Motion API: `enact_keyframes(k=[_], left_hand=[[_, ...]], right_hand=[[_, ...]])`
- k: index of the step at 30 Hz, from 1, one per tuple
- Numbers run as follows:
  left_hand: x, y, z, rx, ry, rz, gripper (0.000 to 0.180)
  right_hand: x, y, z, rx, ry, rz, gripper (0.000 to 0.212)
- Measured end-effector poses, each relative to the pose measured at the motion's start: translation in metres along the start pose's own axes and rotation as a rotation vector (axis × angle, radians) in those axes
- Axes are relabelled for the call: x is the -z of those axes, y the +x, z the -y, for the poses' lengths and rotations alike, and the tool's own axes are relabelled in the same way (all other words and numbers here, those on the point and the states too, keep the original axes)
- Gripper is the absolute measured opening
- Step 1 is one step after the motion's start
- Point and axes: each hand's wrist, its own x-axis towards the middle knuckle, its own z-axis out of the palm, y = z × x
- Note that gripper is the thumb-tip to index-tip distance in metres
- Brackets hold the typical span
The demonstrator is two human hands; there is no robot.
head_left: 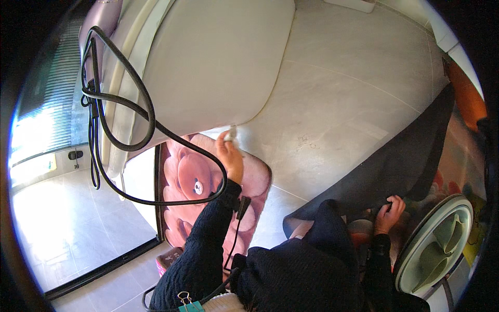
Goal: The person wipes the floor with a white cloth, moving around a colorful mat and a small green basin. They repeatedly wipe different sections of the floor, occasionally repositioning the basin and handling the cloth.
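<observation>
My left hand [231, 160] reaches forward, its fingers closed round a small white wad [230, 136] that looks like crumpled tissue. It is close to the lower edge of a large off-white rounded fixture [218, 62], above a pink floor mat [252, 174] with a bear pattern. On the right, my right hand [390, 214] grips a second floor mat [384, 161] that is folded over, its black underside facing up. Part of that mat's coloured printed face shows beyond the fold. The fingertips of my right hand rest over its edge.
A black cable [150, 112] hangs in loops from a purple appliance [104, 18] at upper left. At right is a round white appliance door [435, 244]. Grey floor tiles [348, 104] lie between the mats. A black-framed glass panel [104, 265] borders the left.
</observation>
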Motion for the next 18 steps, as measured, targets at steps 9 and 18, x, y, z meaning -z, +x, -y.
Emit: enact_keyframes(k=[9, 18], left_hand=[[-0.094, -0.069, -0.010, -0.525, 0.329, 0.243, 0.037], [-0.090, -0.054, 0.010, -0.389, 0.055, -0.027, 0.036]], right_hand=[[0.001, 0.001, 0.000, -0.002, -0.007, 0.009, 0.019], [0.002, 0.000, -0.004, 0.033, -0.016, -0.016, 0.022]])
